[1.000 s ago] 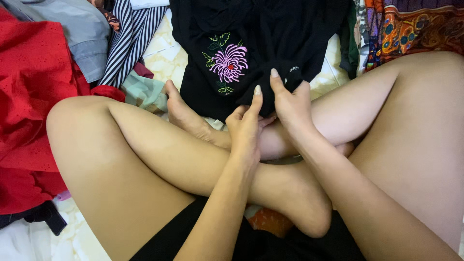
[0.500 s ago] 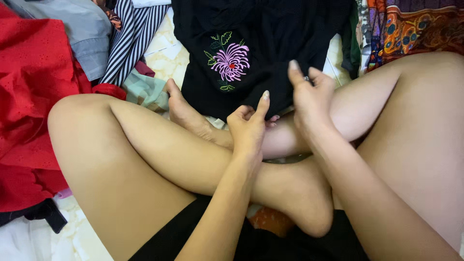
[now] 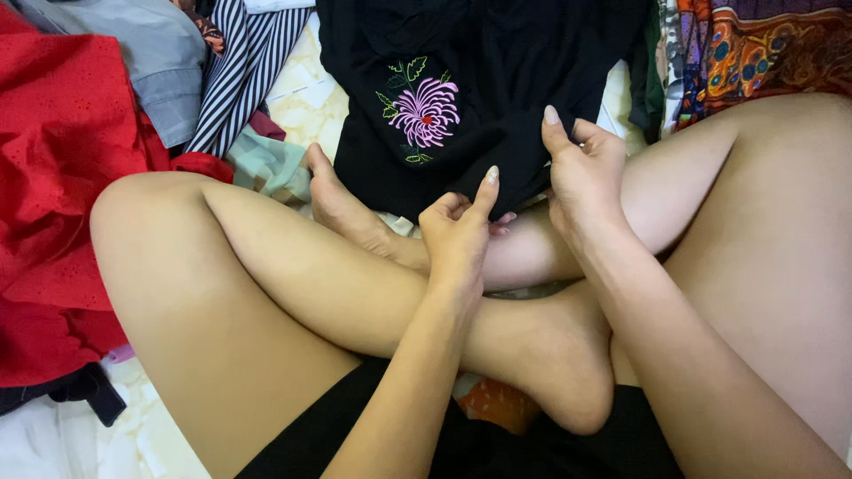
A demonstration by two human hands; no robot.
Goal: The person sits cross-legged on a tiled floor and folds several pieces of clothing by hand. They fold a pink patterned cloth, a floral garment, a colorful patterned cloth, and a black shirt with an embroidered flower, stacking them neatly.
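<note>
A black garment (image 3: 497,80) with a pink embroidered flower (image 3: 426,111) lies spread ahead of my crossed legs. My left hand (image 3: 457,235) pinches its near hem, thumb raised against the cloth. Further right, my right hand (image 3: 581,173) grips the same hem with the fingers curled around the fabric. Both hands rest above my shins.
A red garment (image 3: 62,177) is heaped at the left, with a grey one (image 3: 151,62) and a striped one (image 3: 240,71) behind it. A patterned orange cloth (image 3: 763,53) lies at the upper right. A pale green cloth (image 3: 271,168) sits by my foot.
My right hand has moved right along the hem and closed on the cloth. My left hand stays on the hem, its fingers now curled more.
</note>
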